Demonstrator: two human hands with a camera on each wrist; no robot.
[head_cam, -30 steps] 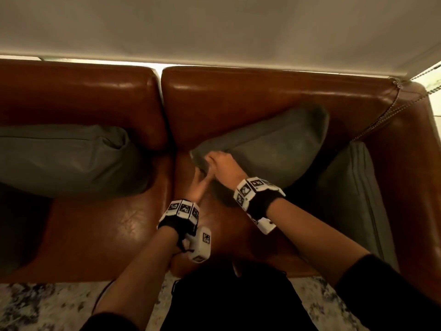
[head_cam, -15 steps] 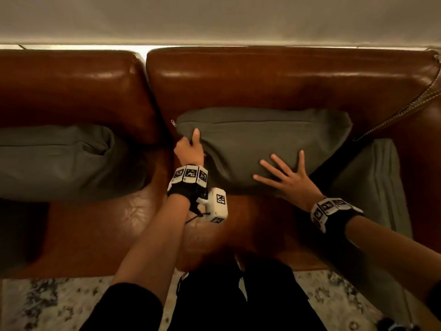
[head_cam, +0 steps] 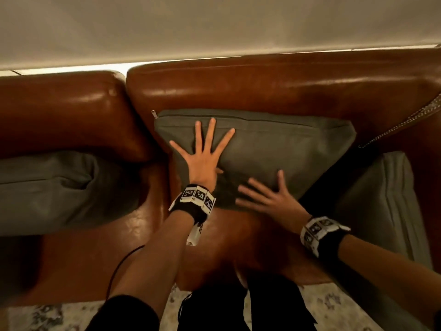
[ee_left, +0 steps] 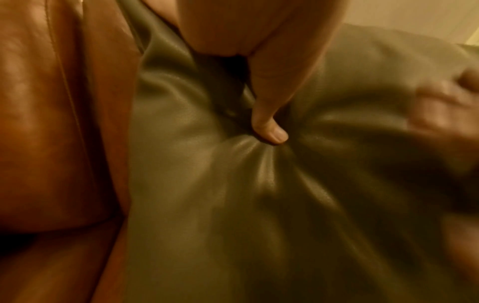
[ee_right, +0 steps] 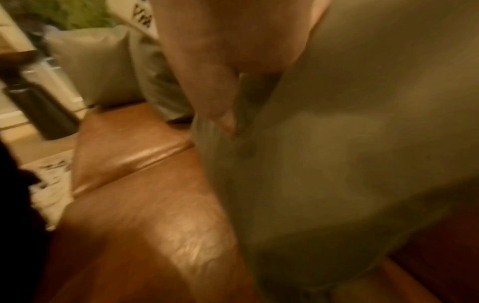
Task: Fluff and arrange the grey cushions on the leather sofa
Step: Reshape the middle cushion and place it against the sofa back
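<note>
Overhead, my left hand lies splayed flat on the middle grey cushion, propped against the leather sofa backrest; my right hand, blurred, fingers spread, at five o'clock. Left wrist: thumb dimpling fabric. Right wrist: too smeared. I'd pat evenly, avoiding deep dents.

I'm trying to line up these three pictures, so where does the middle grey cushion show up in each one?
Head: the middle cushion sits centre, leaning on the backrest, the left hand flat on it.
Left wrist: the cushion fills centre and right, creased under the thumb.
Right wrist: it fills the right half, blurred.
Shared landmark: the brown leather sofa, left of the cushion in every view.
</note>
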